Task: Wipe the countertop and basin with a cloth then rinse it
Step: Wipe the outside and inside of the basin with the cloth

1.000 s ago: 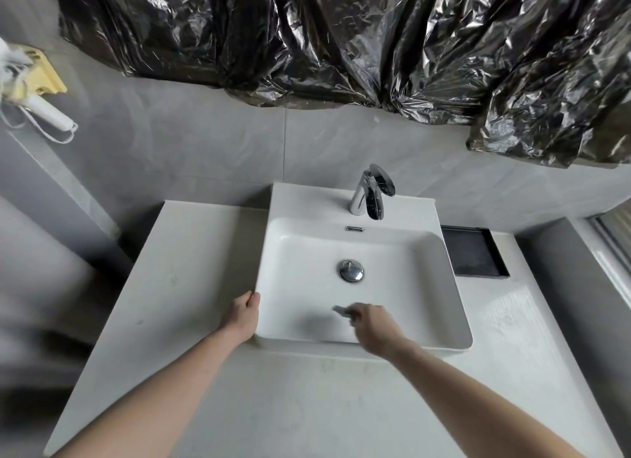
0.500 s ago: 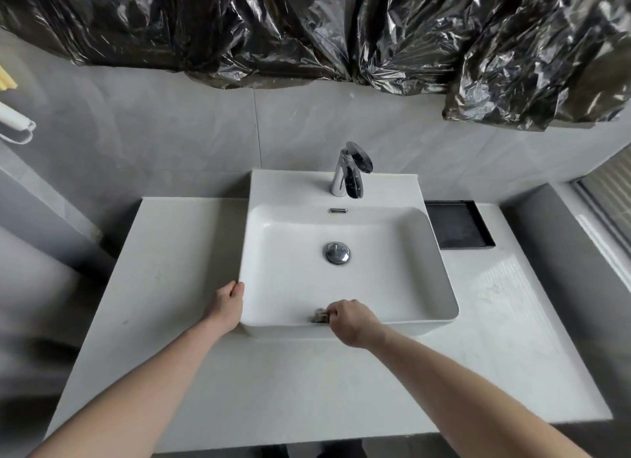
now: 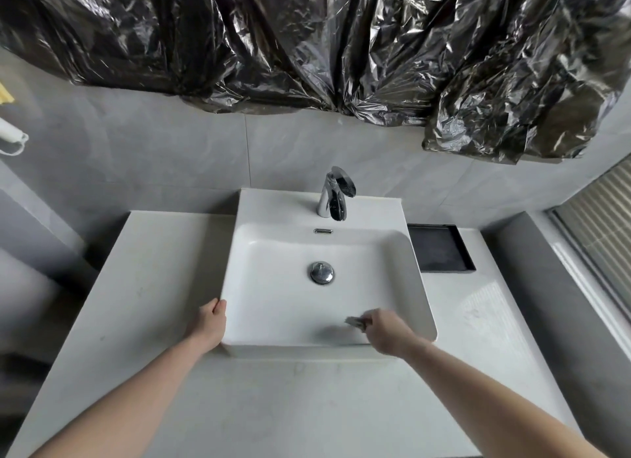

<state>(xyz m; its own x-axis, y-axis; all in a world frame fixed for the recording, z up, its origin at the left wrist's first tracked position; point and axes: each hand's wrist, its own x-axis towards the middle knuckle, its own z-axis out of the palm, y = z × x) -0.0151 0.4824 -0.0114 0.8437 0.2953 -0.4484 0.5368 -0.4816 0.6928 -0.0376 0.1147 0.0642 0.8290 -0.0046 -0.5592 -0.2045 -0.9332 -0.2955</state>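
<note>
Inside the basin's (image 3: 406, 269) near right corner, the right hand (image 3: 387, 333) pinches a small cloth (image 3: 355, 322); the left hand (image 3: 210, 324) clasps the near left rim.

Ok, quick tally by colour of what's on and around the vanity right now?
White: 2, the basin and the countertop
Chrome: 3, the faucet, the drain plug, the overflow slot
Black: 2, the tray and the plastic sheeting
Grey: 1, the cloth in the right hand
Total: 8
</note>
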